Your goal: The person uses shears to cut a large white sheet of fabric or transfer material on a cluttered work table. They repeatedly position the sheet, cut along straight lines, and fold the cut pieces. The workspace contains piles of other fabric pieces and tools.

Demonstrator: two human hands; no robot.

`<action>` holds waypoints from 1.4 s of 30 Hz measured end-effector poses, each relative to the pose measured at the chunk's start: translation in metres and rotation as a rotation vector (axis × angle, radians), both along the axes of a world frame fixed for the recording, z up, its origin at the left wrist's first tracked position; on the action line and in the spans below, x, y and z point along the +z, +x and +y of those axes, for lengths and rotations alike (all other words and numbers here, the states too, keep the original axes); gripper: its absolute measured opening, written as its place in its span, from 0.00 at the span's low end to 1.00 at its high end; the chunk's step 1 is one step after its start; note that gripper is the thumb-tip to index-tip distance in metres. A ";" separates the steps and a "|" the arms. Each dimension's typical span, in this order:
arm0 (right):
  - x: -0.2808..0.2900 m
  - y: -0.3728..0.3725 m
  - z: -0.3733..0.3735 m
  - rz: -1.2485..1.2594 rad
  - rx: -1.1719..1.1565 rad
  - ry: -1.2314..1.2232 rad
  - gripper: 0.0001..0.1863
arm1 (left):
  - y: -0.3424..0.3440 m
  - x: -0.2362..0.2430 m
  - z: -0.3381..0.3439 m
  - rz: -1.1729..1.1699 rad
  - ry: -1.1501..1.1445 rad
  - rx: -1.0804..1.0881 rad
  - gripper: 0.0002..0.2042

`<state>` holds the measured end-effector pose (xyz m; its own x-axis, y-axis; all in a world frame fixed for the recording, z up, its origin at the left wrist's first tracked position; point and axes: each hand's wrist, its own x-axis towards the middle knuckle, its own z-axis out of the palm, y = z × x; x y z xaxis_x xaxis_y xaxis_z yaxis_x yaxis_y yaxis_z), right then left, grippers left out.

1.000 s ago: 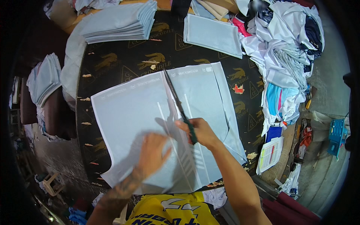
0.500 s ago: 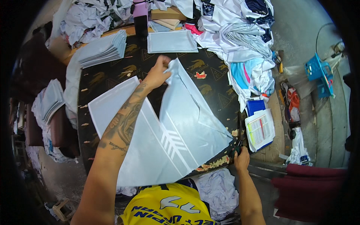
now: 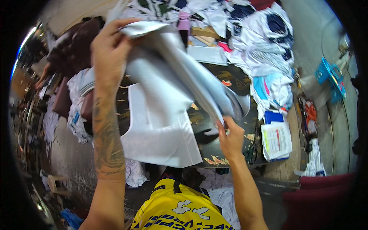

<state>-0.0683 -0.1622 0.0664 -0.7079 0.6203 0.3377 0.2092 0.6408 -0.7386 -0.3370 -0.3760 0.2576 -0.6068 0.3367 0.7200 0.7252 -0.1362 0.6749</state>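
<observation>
A light grey fabric panel (image 3: 168, 50) is stretched in the air between my two hands, blurred along its folds. My left hand (image 3: 111, 46) grips its upper left corner, raised high over the table. Lower down at the right, my right hand (image 3: 232, 136) pinches the panel's other edge between thumb and fingers. Beneath it, pale grey fabric (image 3: 165, 143) lies spread on the dark patterned table, overhanging the near edge; whether both are one garment piece I cannot tell. A dark tool, apparently scissors (image 3: 251, 151), rests by the table's right edge.
A folded grey piece (image 3: 207, 55) lies at the table's far side, before a cardboard box (image 3: 205, 32). White and navy garments (image 3: 264, 57) heap at the far right. Papers (image 3: 276, 140) on a blue folder sit at the right edge. A blue plastic basket (image 3: 329, 78) stands beyond.
My left hand has risen up and leftward, lifting the panel off the table. My right hand has left the dark tool at the edge and taken hold of the panel.
</observation>
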 end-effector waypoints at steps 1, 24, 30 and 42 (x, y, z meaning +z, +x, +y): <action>0.008 0.012 -0.002 0.000 0.068 0.204 0.08 | -0.010 -0.005 -0.043 -0.017 0.111 0.016 0.14; -0.120 0.054 -0.148 -0.505 -0.069 -0.516 0.10 | -0.258 -0.346 0.011 -0.124 -0.975 -0.010 0.08; -0.138 0.047 -0.114 -0.485 -0.319 -0.561 0.15 | -0.274 -0.394 0.091 0.022 -0.961 0.095 0.12; -0.091 0.034 -0.086 -0.190 0.026 -0.990 0.13 | 0.185 -0.342 -0.060 -0.164 -0.952 -0.256 0.36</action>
<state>-0.0343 -0.2479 -0.0248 -0.7135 0.5445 -0.4410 0.3735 -0.2370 -0.8968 -0.1522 -0.4360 -0.0843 -0.5035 0.8640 -0.0039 0.6376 0.3745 0.6732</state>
